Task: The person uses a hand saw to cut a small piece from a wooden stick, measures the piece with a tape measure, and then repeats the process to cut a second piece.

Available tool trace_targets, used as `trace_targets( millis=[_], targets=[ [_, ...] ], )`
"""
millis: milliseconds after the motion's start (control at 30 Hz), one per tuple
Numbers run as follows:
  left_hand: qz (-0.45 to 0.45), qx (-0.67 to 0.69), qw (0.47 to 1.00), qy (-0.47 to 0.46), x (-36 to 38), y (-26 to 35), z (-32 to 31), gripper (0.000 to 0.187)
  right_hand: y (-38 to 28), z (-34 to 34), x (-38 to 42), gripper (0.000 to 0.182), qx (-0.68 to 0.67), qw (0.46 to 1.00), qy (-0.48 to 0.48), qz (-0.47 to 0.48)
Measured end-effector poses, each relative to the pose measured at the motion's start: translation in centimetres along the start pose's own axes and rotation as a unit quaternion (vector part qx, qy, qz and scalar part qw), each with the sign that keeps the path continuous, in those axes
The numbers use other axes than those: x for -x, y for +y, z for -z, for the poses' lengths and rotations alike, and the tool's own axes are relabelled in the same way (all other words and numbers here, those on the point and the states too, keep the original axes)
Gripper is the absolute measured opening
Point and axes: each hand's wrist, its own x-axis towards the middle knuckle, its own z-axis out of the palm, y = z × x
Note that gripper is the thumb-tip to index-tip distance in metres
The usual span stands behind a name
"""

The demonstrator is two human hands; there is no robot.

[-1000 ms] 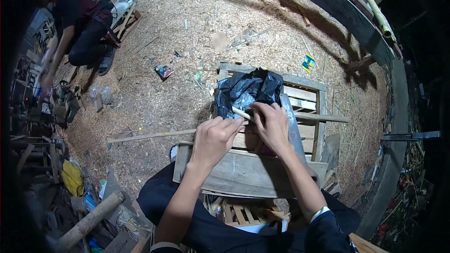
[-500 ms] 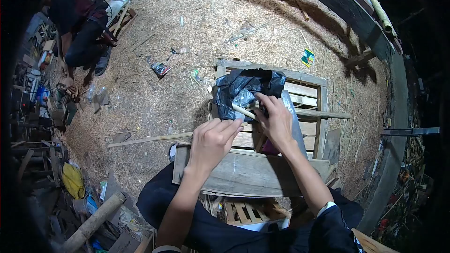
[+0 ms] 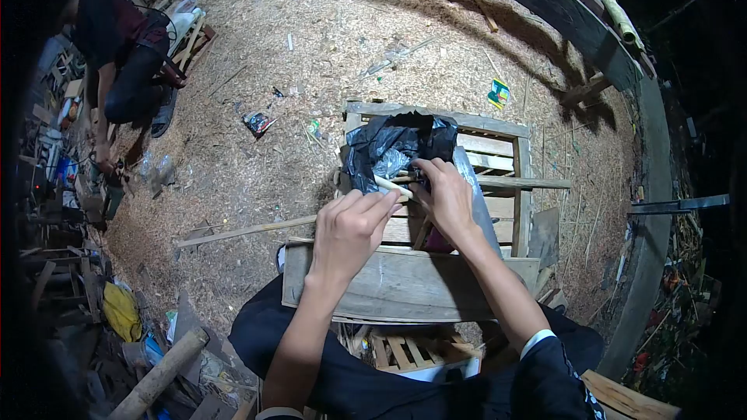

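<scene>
Lying across the mouth of a crumpled black plastic bag (image 3: 397, 148), a pale wooden stick (image 3: 387, 183) sat between the two hands, on top of a slatted wooden crate (image 3: 510, 152). The right hand (image 3: 445, 198) had its fingers curled at the stick's near end, against the bag's edge; whether they actually pinched the stick I could not tell. The left hand (image 3: 350, 232) lay just beside it, fingers held together and stretched forward, their tips touching the stick's end from below and closed on nothing I could see. A clear plastic sheet (image 3: 475, 202) ran down the crate just right of the right hand.

Nearer the body, a broad grey plank (image 3: 405, 288) formed the crate's near side, under both forearms. A long thin lath (image 3: 241, 231) lay on the sawdust floor (image 3: 327, 54), reaching the crate from the left. Small litter was scattered beyond: a dark wrapper (image 3: 255, 122) and a green and yellow packet (image 3: 496, 93), both well apart from the bag.

At far left, another person (image 3: 124, 54) crouched over tools, well away from the crate. A thick wooden post (image 3: 159, 377) lay at lower left.
</scene>
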Motion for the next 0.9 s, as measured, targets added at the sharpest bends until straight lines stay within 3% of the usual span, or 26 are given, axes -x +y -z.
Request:
trace_targets(
  millis=[200,433,700,833,900],
  targets=[
    [0.026,-0.015,1.0,-0.006,0.1,-0.1,0.5,0.02,-0.6,1.8,1.6,0.042,-0.071,0.996,0.027,0.04],
    [0.003,0.013,0.999,-0.039,-0.1,1.2,0.5,0.02,-2.0,3.6,4.5,0.029,-0.09,0.993,0.042,0.069],
    [-0.07,0.062,0.994,-0.056,1.1,2.3,-0.9,0.037,-0.6,7.4,14.6,0.022,-0.181,0.977,0.079,-0.074],
    [-0.144,0.076,0.982,-0.098,2.3,3.9,-1.2,0.057,0.4,9.5,18.7,0.027,-0.113,0.986,0.105,-0.069],
    [-0.146,0.049,0.977,-0.147,3.4,4.7,-1.6,0.067,0.1,10.3,20.4,0.038,0.016,0.992,0.102,-0.067]
  ],
)
